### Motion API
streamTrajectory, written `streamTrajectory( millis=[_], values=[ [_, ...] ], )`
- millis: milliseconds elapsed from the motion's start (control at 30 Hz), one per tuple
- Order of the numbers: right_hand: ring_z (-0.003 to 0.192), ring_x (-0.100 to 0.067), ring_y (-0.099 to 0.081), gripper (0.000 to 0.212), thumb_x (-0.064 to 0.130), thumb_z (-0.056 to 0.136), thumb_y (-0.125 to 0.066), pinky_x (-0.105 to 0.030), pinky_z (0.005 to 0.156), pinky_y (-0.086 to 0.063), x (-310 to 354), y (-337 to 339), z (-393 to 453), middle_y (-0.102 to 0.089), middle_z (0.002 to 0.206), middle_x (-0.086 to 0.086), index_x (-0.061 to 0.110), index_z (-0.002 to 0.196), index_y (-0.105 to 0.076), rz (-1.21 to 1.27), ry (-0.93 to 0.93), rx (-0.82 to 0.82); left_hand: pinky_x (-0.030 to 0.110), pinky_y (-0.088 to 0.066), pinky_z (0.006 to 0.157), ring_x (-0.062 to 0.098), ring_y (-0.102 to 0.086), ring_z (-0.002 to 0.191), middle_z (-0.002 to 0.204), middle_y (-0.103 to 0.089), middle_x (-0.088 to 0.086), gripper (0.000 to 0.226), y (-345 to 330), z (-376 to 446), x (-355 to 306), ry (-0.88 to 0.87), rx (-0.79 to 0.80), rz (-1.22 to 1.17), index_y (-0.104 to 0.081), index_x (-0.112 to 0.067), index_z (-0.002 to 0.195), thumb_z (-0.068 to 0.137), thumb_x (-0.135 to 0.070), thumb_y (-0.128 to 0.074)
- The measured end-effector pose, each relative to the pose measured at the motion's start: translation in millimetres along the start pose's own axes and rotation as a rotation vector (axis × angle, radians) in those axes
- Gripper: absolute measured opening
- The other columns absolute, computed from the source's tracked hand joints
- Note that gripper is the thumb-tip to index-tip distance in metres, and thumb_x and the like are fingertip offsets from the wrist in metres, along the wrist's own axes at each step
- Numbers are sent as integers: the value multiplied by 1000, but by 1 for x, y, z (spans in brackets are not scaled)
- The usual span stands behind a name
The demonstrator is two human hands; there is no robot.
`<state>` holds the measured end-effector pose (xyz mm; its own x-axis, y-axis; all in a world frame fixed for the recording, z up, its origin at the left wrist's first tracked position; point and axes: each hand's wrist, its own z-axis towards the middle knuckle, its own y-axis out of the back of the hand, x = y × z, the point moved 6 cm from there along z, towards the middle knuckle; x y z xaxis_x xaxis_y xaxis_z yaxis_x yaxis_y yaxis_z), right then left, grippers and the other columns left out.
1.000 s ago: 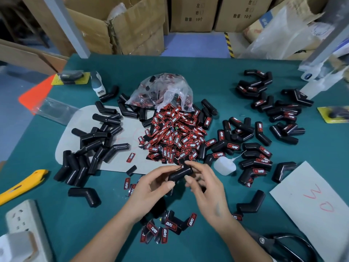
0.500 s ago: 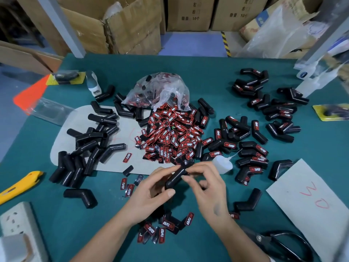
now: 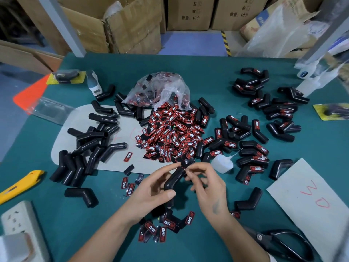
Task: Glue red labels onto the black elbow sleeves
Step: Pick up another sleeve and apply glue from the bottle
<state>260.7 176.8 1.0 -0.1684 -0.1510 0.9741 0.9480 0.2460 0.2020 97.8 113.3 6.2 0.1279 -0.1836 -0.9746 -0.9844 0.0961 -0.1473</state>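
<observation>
Hands meet above the near centre of the green table (image 3: 236, 76). Left hand (image 3: 151, 188) grips a black elbow sleeve (image 3: 172, 181), thumb across its lower bend, fingers curled behind, index finger reaching to the upper end. Right hand (image 3: 207, 184) pinches at that upper end with thumb and forefinger closed narrowly; whatever lies between them is too small and blurred to identify. The held sleeve is raised off the table, tilted, upper end just short of the heap of red labels (image 3: 173, 137), which spills from a clear plastic bag (image 3: 160, 89). Unlabelled sleeves (image 3: 90, 148) lie piled to the left, partly on a grey mat (image 3: 117, 167). Labelled sleeves (image 3: 251, 154) lie to the right, with a further group (image 3: 273, 108) at far right. A small glue bottle (image 3: 222, 164) lies on its side just beside the right hand. Loose labels (image 3: 162, 229) lie below the wrists. Other items: yellow utility knife (image 3: 18, 186) at left edge, black scissors (image 3: 283, 242) at lower right, white paper marked in red (image 3: 311, 201) at right, power strip (image 3: 20, 220) at lower left, cardboard boxes (image 3: 132, 25) behind the table.
</observation>
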Motion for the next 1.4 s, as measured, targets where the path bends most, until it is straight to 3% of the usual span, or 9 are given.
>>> streamTrajectory(
  millis=[233, 400, 500, 633, 767, 967, 1067, 1233, 1400],
  values=[
    [93, -9, -71, 7, 20, 102, -66, -30, 76, -62, 19, 3, -5, -75, 101, 6, 15, 106, -70, -396, 457, -79, 27, -46, 97, 16, -54, 111, 135, -58, 21, 64, -1, -2, -1, 8, -80, 68, -61, -52, 138, 81, -33, -81],
    [85, -9, -69, 9, 19, 102, -63, -16, 73, -52, 28, 0, -5, -73, 94, 5, 13, 102, -70, -634, 585, -114, 34, -52, 94, 19, -55, 99, 122, -60, 19, 67, 0, -4, 4, 21, -116, 127, -59, -54, 138, 78, -36, -84],
    [81, -9, -61, 2, 19, 102, -55, -20, 63, -42, 33, -5, -6, -69, 90, 4, 19, 105, -55, -717, 596, -110, 24, -51, 80, 12, -54, 86, 105, -60, 3, 65, -1, -5, 6, 6, -95, 54, -61, -47, 139, 80, -33, -83],
    [74, -13, -56, 7, 16, 98, -50, -23, 57, -34, 31, -7, -4, -68, 88, 0, 20, 104, -49, -681, 530, -62, 35, -56, 79, 24, -60, 91, 105, -61, 25, 66, -3, -2, 10, 49, -71, -194, -64, -26, 142, 80, -36, -87],
    [67, -13, -60, 5, 19, 102, -46, -23, 58, -37, 25, -3, -4, -66, 86, 2, 23, 102, -48, -572, 435, -64, 22, -51, 56, 13, -57, 72, 83, -56, 3, 77, -4, 0, 10, 80, -36, -513, -61, -10, 144, 79, -38, -92],
    [85, -8, -62, 35, 41, 113, -41, -35, 72, -51, 39, 46, -9, -65, 85, 7, 21, 93, -61, -310, 616, -378, 19, -50, 56, 11, -55, 71, 87, -57, 1, 74, 4, 2, 9, 76, -39, -597, -64, -13, 143, 80, -38, -91],
    [112, -14, -55, 37, 44, 103, -61, -40, 89, -46, 36, 80, -5, -57, 112, 6, 10, 117, -58, -287, 550, -645, 23, -52, 60, 13, -57, 74, 89, -58, 2, 80, 7, 1, 10, 68, -58, -558, -59, -13, 147, 79, -38, -93],
    [145, -13, -38, 102, 45, 80, -88, -35, 119, -33, 0, 83, 25, -40, 153, 11, 35, 161, -28, -421, -35, -226, 31, -55, 71, 18, -61, 82, 100, -66, -1, 84, 9, 1, 6, 25, -99, -426, -54, -19, 149, 77, -36, -94],
    [121, -25, -55, 46, 14, 96, -72, -37, 104, -33, -17, 68, 27, -55, 134, 7, 25, 137, -54, -699, -84, -28, 32, -54, 76, 20, -62, 86, 108, -62, 4, 88, 11, 2, 3, 13, -139, -349, -59, -26, 144, 67, -38, -100]
  ],
)
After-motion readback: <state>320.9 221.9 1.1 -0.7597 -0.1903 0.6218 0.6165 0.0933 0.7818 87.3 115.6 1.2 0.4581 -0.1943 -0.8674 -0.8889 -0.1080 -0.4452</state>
